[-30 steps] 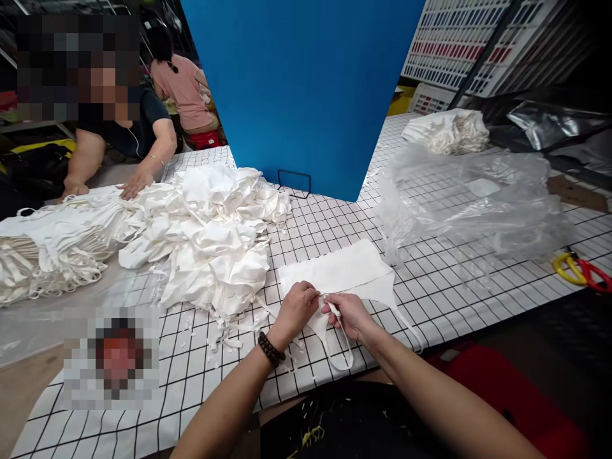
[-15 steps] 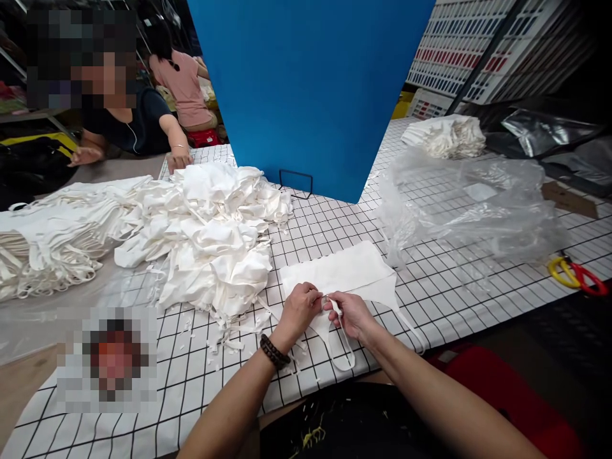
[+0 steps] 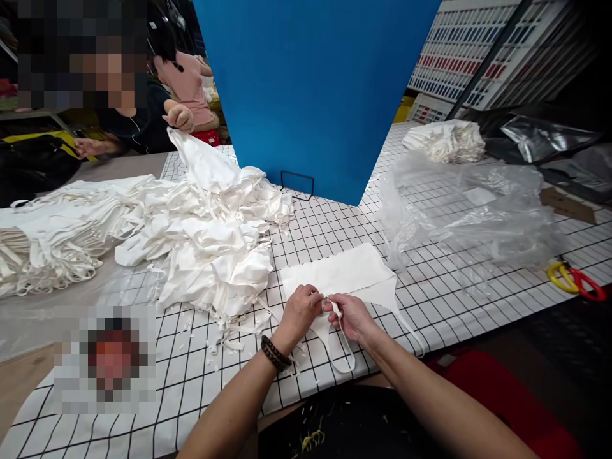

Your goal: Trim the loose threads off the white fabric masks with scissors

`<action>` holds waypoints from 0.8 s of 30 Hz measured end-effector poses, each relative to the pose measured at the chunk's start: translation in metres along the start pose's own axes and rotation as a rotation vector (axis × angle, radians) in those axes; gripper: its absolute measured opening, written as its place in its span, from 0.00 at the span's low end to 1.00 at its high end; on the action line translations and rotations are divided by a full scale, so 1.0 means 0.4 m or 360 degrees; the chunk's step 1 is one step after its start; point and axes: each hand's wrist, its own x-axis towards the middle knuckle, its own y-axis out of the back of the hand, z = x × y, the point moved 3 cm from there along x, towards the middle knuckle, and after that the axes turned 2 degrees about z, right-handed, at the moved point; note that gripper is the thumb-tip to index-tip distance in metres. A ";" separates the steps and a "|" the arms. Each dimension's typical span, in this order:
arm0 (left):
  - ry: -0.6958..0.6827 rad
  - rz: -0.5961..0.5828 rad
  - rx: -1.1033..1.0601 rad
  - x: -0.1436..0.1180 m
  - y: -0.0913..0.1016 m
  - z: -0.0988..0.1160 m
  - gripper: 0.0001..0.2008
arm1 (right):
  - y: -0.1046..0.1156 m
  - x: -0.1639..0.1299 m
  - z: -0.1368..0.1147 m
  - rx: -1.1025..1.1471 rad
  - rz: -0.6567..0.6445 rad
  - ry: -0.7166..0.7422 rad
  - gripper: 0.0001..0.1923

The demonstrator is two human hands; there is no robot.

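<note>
A white strappy camisole [image 3: 342, 268] lies flat on the checked tablecloth [image 3: 329, 229] in front of me, its thin straps toward my side. My left hand [image 3: 302, 311] pinches the near edge of the camisole between thumb and fingers. Close against it, my right hand [image 3: 351, 317] is closed on the same garment, with a narrow white strap [image 3: 337, 311] coming out between its fingers. The fingertips of both hands nearly meet, and the exact spot they grip is partly hidden. One strap loops down below the hands, and another trails to the right.
Left of my hands lies a loose heap of white garments [image 3: 215, 255], beside a neater stack [image 3: 62, 223]. A blue board [image 3: 315, 95] stands behind. Clear plastic bags [image 3: 468, 217] and scissors [image 3: 576, 280] lie to the right. Across the table, a co-worker's hand [image 3: 179, 116] holds up a white garment.
The co-worker's hand has risen from the heap, lifting a white garment with it. My own hands have hardly moved; the view has shifted slightly.
</note>
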 end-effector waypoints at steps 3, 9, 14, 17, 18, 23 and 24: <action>-0.0001 0.0001 0.0017 0.000 0.001 0.000 0.03 | 0.000 0.002 0.001 -0.0008 -0.0014 0.0005 0.02; -0.0020 0.0002 0.0038 0.000 -0.003 -0.003 0.04 | -0.001 0.005 0.001 -0.0039 -0.0031 0.0024 0.04; -0.0030 0.0007 0.0070 -0.001 -0.010 -0.006 0.05 | 0.001 0.005 0.005 -0.0069 -0.0052 0.0025 0.04; -0.0063 -0.0006 0.0085 -0.001 -0.010 -0.003 0.05 | 0.003 0.006 0.005 -0.0084 -0.0052 0.0016 0.04; -0.0077 -0.0013 0.0089 -0.001 -0.009 -0.001 0.05 | 0.004 0.007 0.004 -0.0088 -0.0051 0.0013 0.04; -0.0113 -0.0035 0.0102 -0.001 -0.003 0.002 0.06 | -0.004 0.008 -0.008 -0.0106 -0.0060 0.0010 0.04; -0.0114 -0.0036 0.0101 -0.001 -0.003 0.002 0.05 | -0.006 0.009 -0.010 -0.0113 -0.0063 0.0012 0.04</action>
